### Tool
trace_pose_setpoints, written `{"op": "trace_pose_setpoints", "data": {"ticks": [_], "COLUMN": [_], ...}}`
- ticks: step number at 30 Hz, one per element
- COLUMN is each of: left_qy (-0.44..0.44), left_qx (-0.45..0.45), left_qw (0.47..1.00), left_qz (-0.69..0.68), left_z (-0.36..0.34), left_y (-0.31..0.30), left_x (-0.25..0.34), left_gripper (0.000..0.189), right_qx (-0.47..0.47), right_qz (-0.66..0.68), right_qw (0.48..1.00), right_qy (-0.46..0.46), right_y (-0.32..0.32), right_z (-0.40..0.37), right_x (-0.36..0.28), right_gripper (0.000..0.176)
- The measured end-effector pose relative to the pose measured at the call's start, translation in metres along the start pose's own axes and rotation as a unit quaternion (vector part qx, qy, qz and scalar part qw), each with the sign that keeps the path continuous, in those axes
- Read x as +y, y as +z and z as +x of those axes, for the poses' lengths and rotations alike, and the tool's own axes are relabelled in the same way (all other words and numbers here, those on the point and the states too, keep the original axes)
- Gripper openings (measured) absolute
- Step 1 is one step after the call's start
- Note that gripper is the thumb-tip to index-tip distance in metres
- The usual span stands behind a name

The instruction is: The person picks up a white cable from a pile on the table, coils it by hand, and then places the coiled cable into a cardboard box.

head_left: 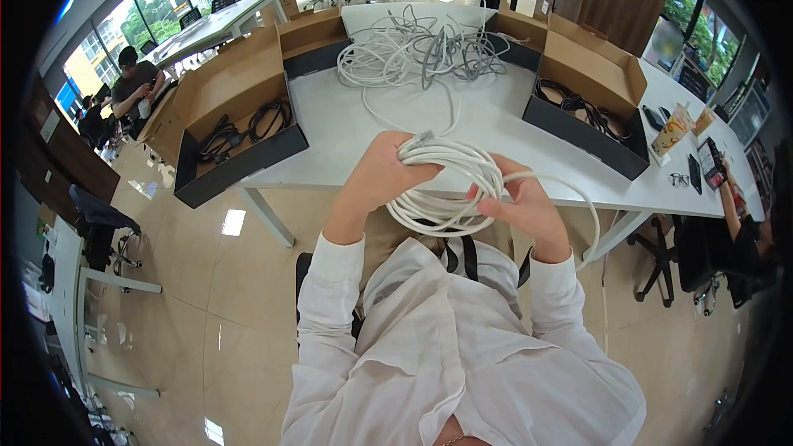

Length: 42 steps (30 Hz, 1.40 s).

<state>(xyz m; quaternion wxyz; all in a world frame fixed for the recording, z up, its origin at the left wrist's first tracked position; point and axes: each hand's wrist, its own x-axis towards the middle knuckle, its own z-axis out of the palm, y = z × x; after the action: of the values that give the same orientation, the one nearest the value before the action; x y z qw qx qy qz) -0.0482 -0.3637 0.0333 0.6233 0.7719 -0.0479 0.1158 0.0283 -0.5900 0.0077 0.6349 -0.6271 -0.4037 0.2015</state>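
Observation:
A white network cable (446, 157) is wound into a thick coil in front of my body, just past the table's near edge. My left hand (384, 172) grips the coil's left side, with the thumb laid across the loops and a clear plug sticking up near the top. On the coil's right side, my right hand (522, 205) is closed with thumb and fingers on the strands. One loose length arcs from the coil over my right wrist and hangs down to the right. Some fingers of both hands are hidden behind the loops.
A tangle of white and grey cables (425, 48) lies on the white table (347, 132). Open boxes with black cables stand left (239, 132) and right (586, 116). At right are a patterned cup (673, 130), glasses (679, 179) and a phone (695, 173). People sit at both sides.

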Motion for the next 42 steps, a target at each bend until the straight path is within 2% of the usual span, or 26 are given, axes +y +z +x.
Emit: {"op": "trace_pose_setpoints", "data": {"ticks": [4,6,9,10,11,12,13,14,15,16,17,19,21,23,25,26,27,29,30,32,34,35,38,40,42], "left_qy": [-0.062,-0.068,-0.059,-0.053,-0.044,-0.044,-0.038,-0.021,-0.003,0.021,0.045,0.070,0.132,0.230,0.166,0.134,0.129,0.115,0.148,0.208,0.180,0.120,-0.035,-0.097,-0.132], "left_qx": [0.009,0.021,0.021,0.092,0.150,0.097,0.043,0.071,0.103,0.107,0.117,0.117,0.107,0.081,0.055,0.042,-0.006,-0.102,-0.151,-0.251,-0.405,-0.459,-0.490,-0.500,-0.498], "left_qw": [0.996,0.993,0.988,0.984,0.976,0.991,0.998,0.995,0.986,0.981,0.974,0.970,0.950,0.902,0.923,0.931,0.955,0.981,0.975,0.945,0.896,0.871,0.817,0.805,0.806], "left_qz": [-0.062,-0.094,-0.140,-0.144,-0.150,-0.078,-0.004,0.065,0.133,0.161,0.187,0.204,0.262,0.355,0.344,0.338,0.266,0.118,0.067,-0.036,-0.035,-0.130,-0.302,-0.305,-0.293], "left_z": [-0.001,-0.001,0.000,-0.004,-0.008,-0.008,-0.007,-0.009,-0.012,-0.013,-0.013,-0.015,-0.012,-0.015,-0.010,-0.005,0.001,0.016,0.024,0.040,0.051,0.046,-0.004,-0.040,-0.060], "left_y": [0.000,0.005,0.004,0.010,0.019,0.013,0.002,-0.004,-0.009,-0.015,-0.019,-0.017,-0.011,0.007,0.016,0.020,0.023,0.029,0.034,0.047,0.059,0.078,0.131,0.135,0.124], "left_x": [0.001,0.003,-0.002,-0.009,-0.014,-0.014,-0.016,-0.020,-0.026,-0.032,-0.036,-0.036,-0.022,0.010,0.030,0.036,0.039,0.043,0.041,0.023,-0.004,-0.020,-0.057,-0.069,-0.072], "left_gripper": [0.014,0.010,0.016,0.015,0.014,0.022,0.030,0.035,0.041,0.041,0.041,0.040,0.036,0.029,0.019,0.015,0.011,0.015,0.020,0.031,0.041,0.038,0.035,0.032,0.030], "right_qx": [-0.059,-0.043,-0.047,-0.041,-0.043,-0.039,-0.010,-0.028,-0.097,-0.117,-0.114,-0.094,-0.077,-0.095,-0.142,-0.190,-0.191,-0.192,-0.155,-0.151,-0.131,-0.114,-0.053,-0.036,-0.045], "right_qz": [-0.018,-0.006,-0.037,-0.060,-0.025,0.007,0.091,0.088,0.091,0.135,0.121,0.208,0.249,0.295,0.343,0.337,0.332,0.322,0.336,0.376,0.396,0.396,0.428,0.477,0.520], "right_qw": [0.997,0.998,0.997,0.996,0.997,0.995,0.980,0.971,0.980,0.980,0.981,0.967,0.964,0.951,0.928,0.920,0.922,0.927,0.929,0.914,0.909,0.910,0.894,0.863,0.835], "right_qy": [-0.050,-0.038,-0.040,-0.042,-0.064,-0.090,-0.174,-0.222,-0.146,-0.082,-0.095,-0.112,-0.042,0.001,0.018,0.065,0.048,0.014,-0.024,-0.003,0.027,0.049,0.118,0.164,0.174], "right_y": [-0.009,-0.004,0.000,-0.002,-0.002,0.002,0.011,0.014,0.009,0.008,0.010,0.016,0.023,0.028,0.031,0.026,0.030,0.053,0.068,0.089,0.102,0.109,0.124,0.124,0.122], "right_z": [0.004,0.001,0.000,-0.004,-0.007,-0.007,-0.006,-0.002,-0.009,-0.016,-0.017,-0.021,-0.028,-0.035,-0.040,-0.044,-0.045,-0.050,-0.053,-0.063,-0.069,-0.071,-0.063,-0.054,-0.050], "right_x": [0.007,0.004,0.001,-0.002,-0.001,0.005,0.016,0.022,0.009,0.007,0.009,0.001,0.015,0.018,0.010,0.008,0.008,0.004,-0.003,-0.004,-0.014,-0.025,-0.021,-0.019,-0.019], "right_gripper": [0.037,0.030,0.024,0.023,0.020,0.017,0.015,0.013,0.013,0.012,0.011,0.014,0.016,0.019,0.022,0.012,0.012,0.012,0.014,0.015,0.015,0.016,0.019,0.023,0.023]}}
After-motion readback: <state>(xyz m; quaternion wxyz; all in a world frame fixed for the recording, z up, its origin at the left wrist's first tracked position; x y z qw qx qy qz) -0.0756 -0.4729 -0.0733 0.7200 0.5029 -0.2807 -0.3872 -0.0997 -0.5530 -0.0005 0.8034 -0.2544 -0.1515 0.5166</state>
